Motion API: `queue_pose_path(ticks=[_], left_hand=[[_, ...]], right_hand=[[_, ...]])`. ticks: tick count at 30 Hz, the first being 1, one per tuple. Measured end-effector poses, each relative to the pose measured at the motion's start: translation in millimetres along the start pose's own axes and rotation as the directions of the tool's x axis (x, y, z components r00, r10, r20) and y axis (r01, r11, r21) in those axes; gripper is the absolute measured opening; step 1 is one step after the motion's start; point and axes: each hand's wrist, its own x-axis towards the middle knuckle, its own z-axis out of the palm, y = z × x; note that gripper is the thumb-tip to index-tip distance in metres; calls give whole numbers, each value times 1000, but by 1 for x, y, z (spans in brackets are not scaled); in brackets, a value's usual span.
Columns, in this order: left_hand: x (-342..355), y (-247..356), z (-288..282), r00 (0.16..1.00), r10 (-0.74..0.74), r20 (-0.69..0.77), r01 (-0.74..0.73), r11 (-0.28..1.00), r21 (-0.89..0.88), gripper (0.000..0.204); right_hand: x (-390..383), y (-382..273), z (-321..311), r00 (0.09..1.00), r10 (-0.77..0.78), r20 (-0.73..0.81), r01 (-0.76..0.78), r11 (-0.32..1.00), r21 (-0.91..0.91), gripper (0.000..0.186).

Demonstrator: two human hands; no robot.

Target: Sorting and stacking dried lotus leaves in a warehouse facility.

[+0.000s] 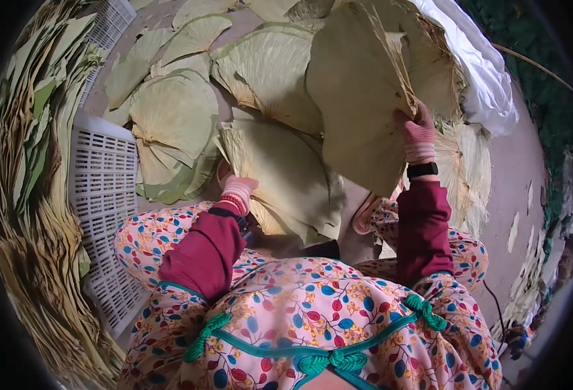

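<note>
Large dried lotus leaves, pale green and pleated like fans, lie about in front of me. My right hand (pixel 418 133), in a pink striped glove, is closed on the edge of a raised dried lotus leaf (pixel 358 91), which stands up nearly flat toward me. My left hand (pixel 238 185), gloved alike, is closed on the folded edge of another dried lotus leaf (pixel 283 172) lying low between my knees. Its fingers are partly hidden behind the leaf.
Several leaves are spread on the floor at the far left, including a rounded leaf (pixel 173 117). A white plastic crate (pixel 104 162) stands at my left, beside a tall stack of dried leaves (pixel 36 247). A white sack (pixel 478 65) lies at the far right, near leaf scraps (pixel 514 231).
</note>
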Motion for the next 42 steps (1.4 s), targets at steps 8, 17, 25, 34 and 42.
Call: queue_pose_path(ticks=[8, 17, 25, 34, 42], left_hand=[[-77, 37, 45, 934, 307, 183, -280, 947, -156, 14], [-99, 43, 23, 378, 623, 685, 495, 490, -718, 52], [-58, 8, 47, 508, 603, 615, -824, 547, 145, 41], [-31, 8, 37, 413, 584, 699, -690, -301, 659, 42], [-35, 9, 30, 478, 737, 479, -618, -105, 779, 43]], right_hand=[[-108, 5, 99, 905, 37, 423, 345, 519, -782, 29], [-103, 41, 62, 577, 341, 743, -103, 932, -348, 87], [-94, 71, 103, 394, 763, 513, -389, 644, -659, 52], [-47, -23, 118, 369, 325, 871, -98, 945, -312, 55], [45, -167, 186, 330, 162, 930, 494, 810, -316, 56]])
